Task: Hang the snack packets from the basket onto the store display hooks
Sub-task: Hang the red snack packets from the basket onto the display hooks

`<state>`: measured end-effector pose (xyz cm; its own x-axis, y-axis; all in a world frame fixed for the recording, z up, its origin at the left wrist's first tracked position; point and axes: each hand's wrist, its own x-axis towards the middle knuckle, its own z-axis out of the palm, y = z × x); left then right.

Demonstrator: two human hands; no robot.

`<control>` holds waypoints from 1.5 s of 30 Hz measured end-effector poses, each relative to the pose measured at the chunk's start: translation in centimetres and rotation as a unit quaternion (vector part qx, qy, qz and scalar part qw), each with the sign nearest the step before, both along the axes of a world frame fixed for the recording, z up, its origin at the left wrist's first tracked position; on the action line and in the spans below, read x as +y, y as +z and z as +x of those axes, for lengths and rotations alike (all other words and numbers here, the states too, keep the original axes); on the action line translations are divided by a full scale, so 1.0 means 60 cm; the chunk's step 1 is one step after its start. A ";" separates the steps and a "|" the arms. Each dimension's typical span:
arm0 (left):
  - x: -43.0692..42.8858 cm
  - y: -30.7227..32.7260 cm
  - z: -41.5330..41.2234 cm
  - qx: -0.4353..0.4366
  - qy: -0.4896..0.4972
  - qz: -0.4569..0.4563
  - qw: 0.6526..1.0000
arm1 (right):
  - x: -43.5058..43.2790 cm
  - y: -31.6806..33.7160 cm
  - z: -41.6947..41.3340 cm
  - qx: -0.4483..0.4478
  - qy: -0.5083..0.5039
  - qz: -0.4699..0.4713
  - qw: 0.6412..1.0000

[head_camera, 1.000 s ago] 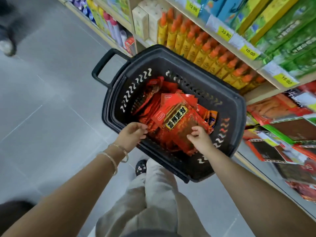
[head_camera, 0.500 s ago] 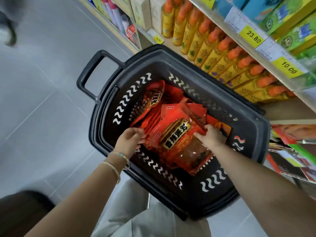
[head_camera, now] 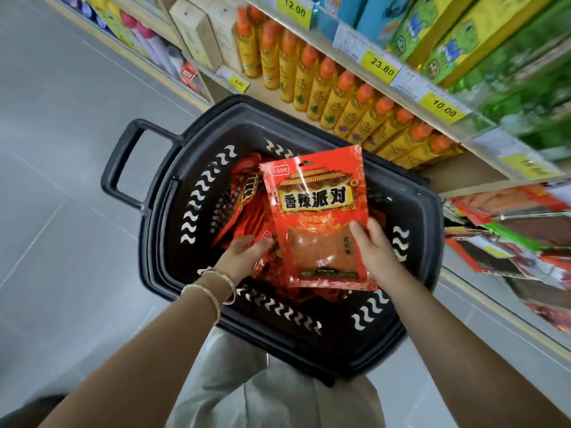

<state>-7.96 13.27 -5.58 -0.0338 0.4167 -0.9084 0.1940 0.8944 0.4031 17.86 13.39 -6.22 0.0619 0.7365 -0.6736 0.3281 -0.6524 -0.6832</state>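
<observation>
R hand (head_camera: 375, 251) grips red packet (head_camera: 321, 217) upright over black basket (head_camera: 411, 211); L hand (head_camera: 244, 257) on packets (head_camera: 241, 208) inside. Bottles (head_camera: 333, 91) on shelf (head_camera: 438, 118) behind.

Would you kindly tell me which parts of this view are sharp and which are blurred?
Head view: the red packet is sharp, with glare streaks on its film; the orange-capped bottles are fairly crisp; the hanging packets and green boxes at right are motion-blurred.
</observation>
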 end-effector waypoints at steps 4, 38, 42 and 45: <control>0.014 0.007 0.008 -0.056 0.070 0.029 0.996 | -0.005 0.013 -0.037 0.058 -0.053 -0.053 0.995; -0.029 0.078 -0.059 0.166 0.097 0.112 0.975 | -0.018 -0.038 -0.004 -0.237 0.227 -0.034 0.944; -0.038 0.124 -0.054 0.140 0.085 0.148 0.975 | -0.077 0.025 -0.014 -0.208 0.119 0.029 0.971; -0.059 0.155 -0.058 0.100 0.062 0.198 0.973 | -0.136 0.069 -0.025 -0.240 0.081 0.091 0.963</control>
